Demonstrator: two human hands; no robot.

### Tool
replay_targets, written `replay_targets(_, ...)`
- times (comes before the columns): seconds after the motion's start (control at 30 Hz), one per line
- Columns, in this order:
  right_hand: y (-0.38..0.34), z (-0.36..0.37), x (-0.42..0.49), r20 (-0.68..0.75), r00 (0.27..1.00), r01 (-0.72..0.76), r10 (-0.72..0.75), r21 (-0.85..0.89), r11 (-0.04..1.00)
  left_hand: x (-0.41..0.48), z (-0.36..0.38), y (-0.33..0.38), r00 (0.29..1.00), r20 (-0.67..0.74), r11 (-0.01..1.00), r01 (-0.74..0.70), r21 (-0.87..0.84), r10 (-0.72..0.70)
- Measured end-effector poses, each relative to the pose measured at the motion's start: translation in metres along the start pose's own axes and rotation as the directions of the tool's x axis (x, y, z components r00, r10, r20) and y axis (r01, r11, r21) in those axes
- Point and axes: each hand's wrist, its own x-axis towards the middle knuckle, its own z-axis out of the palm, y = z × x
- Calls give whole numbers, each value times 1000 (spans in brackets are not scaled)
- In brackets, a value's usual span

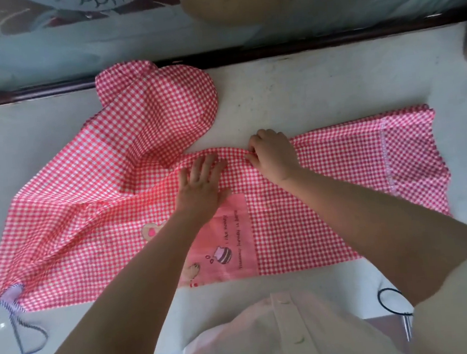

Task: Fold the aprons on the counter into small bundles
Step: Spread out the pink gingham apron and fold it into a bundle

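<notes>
Two hands work one checked apron [301,221]: left hand [202,185] presses flat with fingers spread, right hand [274,153] pinches the fold just beside them.

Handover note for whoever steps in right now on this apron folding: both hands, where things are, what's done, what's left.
Left hand: flat, pressing the gingham apron just above its pink pocket.
Right hand: pinches a raised fold at the apron's far edge.
Apron: spread wide on the white counter, bunched at far left.
Done: at most a first fold started.
Left: finish folding into a small bundle. No other apron in view.
</notes>
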Motion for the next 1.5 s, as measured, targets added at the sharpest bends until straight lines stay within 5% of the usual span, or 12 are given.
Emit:
replay_targets(0.23, -42, 12, -14, 25, 987, 159, -161, 65, 985, -48, 15, -55, 992, 103, 996, 82, -41, -78)
replay_targets(0.37, -19, 0, -32, -21, 989, 145, -144, 49, 988, -53, 11, -63, 984, 47, 984, 173, -35, -171)
replay_targets(0.57, 63, -26, -95, -81, 984, -160, 160, 3, 987, -32, 2, 4, 923, -382, 998, 32, -53, -50)
replay_targets(0.63, 87, -28, -124, -96, 954, -284, 283, 11, 959, -21, -7, 39, 914, -403, 996, -66, -67, 34)
replay_targets(0.8, 133, -30, -180, -103, 804, -553, 586, 232, 800, 8, -17, 119, 889, -385, 959, -281, -30, 249)
replay_targets(0.93, 155, -35, -192, -24, 635, -639, 772, 546, 542, 19, -18, 148, 923, -327, 971, -233, -54, 203)
replay_targets(1.0, 160, -38, -192, 96, 615, -660, 783, 605, 445, 22, -16, 152, 932, -320, 979, -197, -48, 172)
replay_targets(1.37, 173, -44, -182, 193, 735, -603, 650, 625, 496, 36, -13, 175, 934, -355, 990, -81, -119, 33)
replay_targets(1.5, 166, -62, -192, 220, 812, -453, 541, 822, 345, 36, -17, 185, 949, -309, 977, -117, -178, 58)
